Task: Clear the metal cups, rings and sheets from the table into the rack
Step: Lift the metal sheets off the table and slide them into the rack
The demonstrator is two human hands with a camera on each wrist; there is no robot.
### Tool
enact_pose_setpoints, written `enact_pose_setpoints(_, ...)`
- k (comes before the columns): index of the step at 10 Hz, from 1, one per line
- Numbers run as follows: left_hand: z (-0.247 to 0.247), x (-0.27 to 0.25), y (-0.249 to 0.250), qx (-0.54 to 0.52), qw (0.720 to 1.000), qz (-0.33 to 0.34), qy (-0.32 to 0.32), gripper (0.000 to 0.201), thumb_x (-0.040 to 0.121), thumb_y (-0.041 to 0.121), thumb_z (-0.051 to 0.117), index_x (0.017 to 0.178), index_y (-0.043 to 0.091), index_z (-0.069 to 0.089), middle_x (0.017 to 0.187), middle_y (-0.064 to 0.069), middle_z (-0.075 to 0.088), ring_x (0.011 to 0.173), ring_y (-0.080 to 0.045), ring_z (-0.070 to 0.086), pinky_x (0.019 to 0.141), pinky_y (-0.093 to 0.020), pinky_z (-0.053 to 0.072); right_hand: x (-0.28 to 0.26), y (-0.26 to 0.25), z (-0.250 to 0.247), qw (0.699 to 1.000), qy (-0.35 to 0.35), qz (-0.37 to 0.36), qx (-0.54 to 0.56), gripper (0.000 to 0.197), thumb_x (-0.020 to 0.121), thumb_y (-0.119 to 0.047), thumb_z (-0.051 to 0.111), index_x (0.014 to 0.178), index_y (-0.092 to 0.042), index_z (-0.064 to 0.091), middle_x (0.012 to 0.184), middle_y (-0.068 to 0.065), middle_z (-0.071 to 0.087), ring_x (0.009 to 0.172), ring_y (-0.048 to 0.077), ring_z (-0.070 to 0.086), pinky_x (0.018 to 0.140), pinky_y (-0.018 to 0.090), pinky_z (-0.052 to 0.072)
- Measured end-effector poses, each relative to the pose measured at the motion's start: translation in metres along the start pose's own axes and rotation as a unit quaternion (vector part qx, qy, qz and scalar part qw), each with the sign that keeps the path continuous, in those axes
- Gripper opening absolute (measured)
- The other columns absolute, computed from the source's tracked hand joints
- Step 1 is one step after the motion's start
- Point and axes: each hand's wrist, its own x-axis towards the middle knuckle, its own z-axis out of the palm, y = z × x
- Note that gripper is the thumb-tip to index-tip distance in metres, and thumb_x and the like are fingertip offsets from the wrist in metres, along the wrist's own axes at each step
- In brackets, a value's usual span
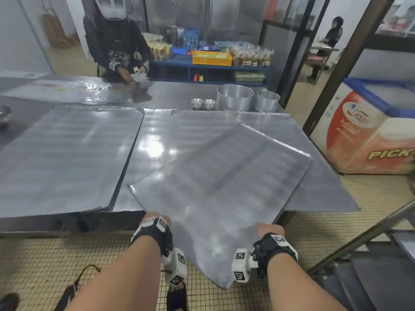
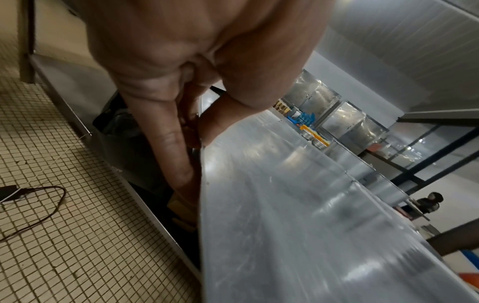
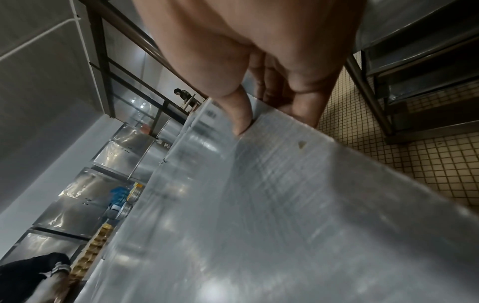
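Observation:
A large metal sheet [image 1: 215, 187] hangs turned at an angle, half off the table's near edge. My left hand [image 1: 157, 221] grips its near left edge, thumb on top [image 2: 220, 123] and fingers beneath. My right hand [image 1: 268, 228] grips the near right edge the same way, thumb [image 3: 242, 114] pressing the top face. More sheets lie flat: one at the left [image 1: 65, 158], others under the lifted one at the right [image 1: 314, 176]. Two small fluted metal cups [image 1: 203, 103] and two round rings [image 1: 234, 97] stand at the table's far right.
The steel rack [image 1: 370, 254] with shelves stands at my lower right. A red and white chest freezer [image 1: 370, 129] stands beyond the table's right end. A person works at the table's far side [image 1: 119, 48]. A small bowl [image 1: 4, 113] sits at the far left. Cable lies on the tiled floor [image 2: 33, 209].

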Motion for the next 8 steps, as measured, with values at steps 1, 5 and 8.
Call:
enact_pose_setpoints(1,-0.002,-0.003,-0.004,0.05,0.999,0.014,0.012,0.033,0.095,0.012,0.055,0.126,0.008,0.065,0.123,-0.01,0.064,0.113,-0.027,0.064,0.098,-0.031,0.052,-0.002,0.004,-0.003,1.0,0.013,-0.004,0.01,0.041,0.086,-0.022,0.069,0.116,0.005,0.065,0.106,0.015,0.067,0.09,0.029,0.065,0.069,0.031,0.046)
enact_pose_setpoints(5,-0.019,0.071,0.052,0.079,0.986,0.029,0.144,0.052,0.087,0.028,0.062,0.13,0.007,0.041,0.137,-0.017,0.045,0.13,-0.034,0.041,0.109,-0.042,0.031,-0.005,0.009,-0.025,0.999,0.038,0.017,-0.004,0.042,0.097,-0.024,0.058,0.132,-0.001,0.058,0.136,0.016,0.058,0.124,0.031,0.056,0.086,0.031,0.047)
enact_pose_setpoints(8,-0.037,0.14,0.092,0.126,0.988,0.078,0.039,0.052,0.089,0.034,0.063,0.129,0.007,0.043,0.13,-0.016,0.044,0.124,-0.034,0.043,0.103,-0.043,0.039,-0.002,0.011,-0.011,0.99,0.091,0.085,0.066,0.038,0.095,-0.022,0.06,0.127,0.0,0.062,0.129,0.019,0.062,0.119,0.032,0.06,0.074,0.027,0.042)
